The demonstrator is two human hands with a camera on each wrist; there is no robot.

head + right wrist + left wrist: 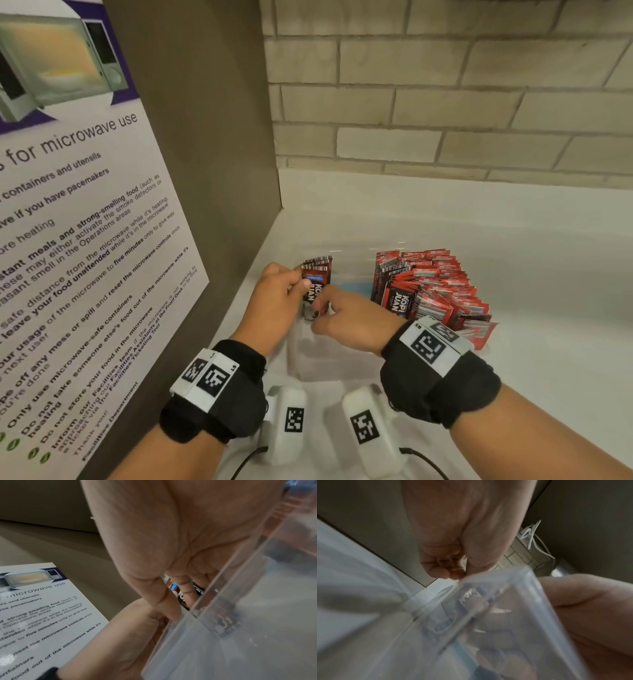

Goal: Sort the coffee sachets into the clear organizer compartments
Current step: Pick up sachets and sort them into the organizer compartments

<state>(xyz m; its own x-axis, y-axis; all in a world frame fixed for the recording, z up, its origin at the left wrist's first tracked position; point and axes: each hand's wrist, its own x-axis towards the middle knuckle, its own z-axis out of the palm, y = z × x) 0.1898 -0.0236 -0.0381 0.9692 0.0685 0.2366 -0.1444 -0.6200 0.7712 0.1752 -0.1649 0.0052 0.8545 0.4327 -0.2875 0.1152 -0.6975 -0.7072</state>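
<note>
Between both hands, black sachets point(317, 277), pinched upright, left hand point(274, 298), right hand point(349, 320)

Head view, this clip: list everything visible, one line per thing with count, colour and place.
dark sachets: small upright bundle, black and red, left compartment, pinched by both hands
red sachets: large stack, count unclear, red, right compartment
clear organizer: one, transparent, on the counter
counter: one, white
microwave notice: one, white and purple, left panel
brick wall: beige, behind
wrist cameras: two, white, under the wrists
left hand: fingers on dark sachets
right hand: fingers on dark sachets
</note>
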